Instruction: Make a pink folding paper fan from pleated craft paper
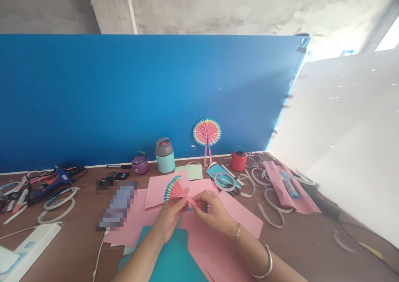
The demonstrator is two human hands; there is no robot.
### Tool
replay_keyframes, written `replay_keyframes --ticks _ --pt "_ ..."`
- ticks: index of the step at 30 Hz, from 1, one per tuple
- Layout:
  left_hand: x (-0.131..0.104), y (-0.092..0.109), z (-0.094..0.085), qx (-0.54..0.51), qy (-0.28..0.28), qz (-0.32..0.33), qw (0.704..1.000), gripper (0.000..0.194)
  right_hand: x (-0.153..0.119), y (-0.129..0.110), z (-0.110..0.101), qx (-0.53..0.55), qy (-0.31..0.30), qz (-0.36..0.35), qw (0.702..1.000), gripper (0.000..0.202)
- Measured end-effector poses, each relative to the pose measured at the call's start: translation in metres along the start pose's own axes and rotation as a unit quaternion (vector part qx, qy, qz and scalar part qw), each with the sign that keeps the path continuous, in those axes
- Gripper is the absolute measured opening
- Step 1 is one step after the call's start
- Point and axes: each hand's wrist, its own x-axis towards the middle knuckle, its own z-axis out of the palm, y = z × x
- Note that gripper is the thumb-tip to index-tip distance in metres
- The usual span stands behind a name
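Observation:
Both my hands grip a pleated paper fan [175, 189], pink with a yellow, green and blue striped edge. My left hand [172, 212] pinches it near its narrow middle, and the pleats spread out above toward the upper left. My right hand [212, 209] is closed on the other half, whose striped edge shows partly beneath the fingers. The fan is above pink paper sheets [240, 213] and a teal sheet [168, 253]. A finished round paper fan [207, 131] with two pink handles leans upright against the blue partition.
A mint food jar [165, 159], a purple cup [140, 164] and a red round container [238, 160] stand along the partition [124, 99]. Left lie a glue gun [57, 182], a blurred phone [118, 205] and a power strip [37, 248]. White strips [274, 207] curl at right.

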Motion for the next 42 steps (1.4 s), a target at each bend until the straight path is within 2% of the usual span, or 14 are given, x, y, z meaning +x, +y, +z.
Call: replay_keyframes --ticks 3,6,8,13,19,25,29,38,42 --pt "0.0 -0.003 0.005 -0.021 0.0 0.0 1.0 0.022 0.001 0.003 0.005 -0.044 0.053 -0.014 0.998 0.011" --pt "0.0 -0.006 0.007 -0.035 0.034 0.0 0.999 0.02 0.001 0.009 0.008 -0.071 0.077 -0.032 0.994 0.012" --pt "0.001 -0.007 0.007 -0.038 0.051 0.005 0.998 0.022 0.0 0.012 0.009 -0.088 0.082 -0.05 0.992 0.012" --pt "0.002 -0.008 0.007 -0.042 0.052 0.011 0.998 0.022 -0.001 0.009 0.008 -0.133 0.087 -0.091 0.983 0.038" --pt "0.001 -0.006 0.009 -0.045 0.05 0.02 0.998 0.022 -0.003 0.006 0.008 -0.082 0.07 -0.134 0.985 0.027" --pt "0.0 -0.006 0.008 -0.023 0.023 0.019 0.999 0.02 -0.003 0.002 0.007 0.036 0.05 -0.084 0.995 0.019" --pt "-0.001 -0.006 0.009 0.002 0.025 0.021 0.999 0.021 -0.002 -0.003 0.007 0.087 0.059 -0.041 0.994 0.014" --pt "-0.001 -0.006 0.008 -0.046 0.046 -0.026 0.998 0.022 -0.001 0.003 0.008 0.14 0.054 -0.022 0.989 0.012" --pt "-0.001 -0.005 0.008 -0.024 0.031 -0.029 0.999 0.022 -0.001 0.002 0.007 0.127 0.055 -0.012 0.99 0.011"
